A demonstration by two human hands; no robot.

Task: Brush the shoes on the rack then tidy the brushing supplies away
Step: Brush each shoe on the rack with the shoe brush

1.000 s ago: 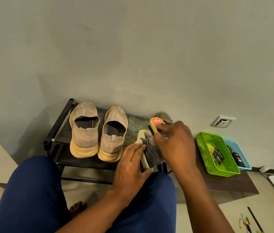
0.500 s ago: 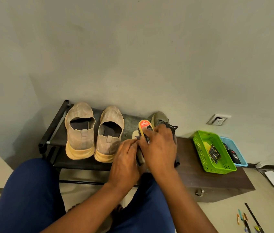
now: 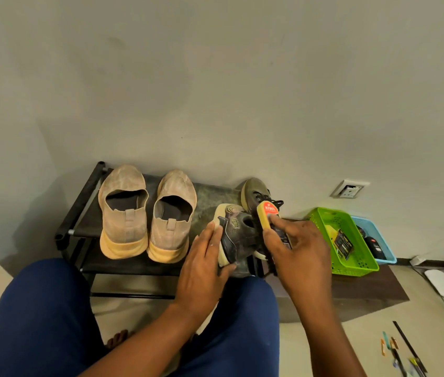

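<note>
A dark grey sneaker [image 3: 236, 235] with a cream sole lies tipped on its side at the right end of the black shoe rack [image 3: 79, 213]. My left hand [image 3: 204, 265] grips its heel and sole. My right hand [image 3: 297, 251] holds a yellow shoe brush [image 3: 267, 217] with a red label, bristles against the sneaker's right side. Its olive-grey mate [image 3: 253, 193] stands behind, laces showing. A pair of beige slip-on shoes [image 3: 144, 213] stands on the rack's left half.
A green basket [image 3: 357, 265] holding a dark packet sits on a low brown box to the right, with a blue basket [image 3: 386, 251] behind it. A wall socket [image 3: 349, 189] is above. My blue-trousered knees fill the foreground. Small tools [image 3: 403, 352] lie on the floor.
My right hand and the brush have moved right, from over the sneaker's top to its right side. My left hand has shifted to the heel, uncovering the sneaker. The camera view shifted slightly.
</note>
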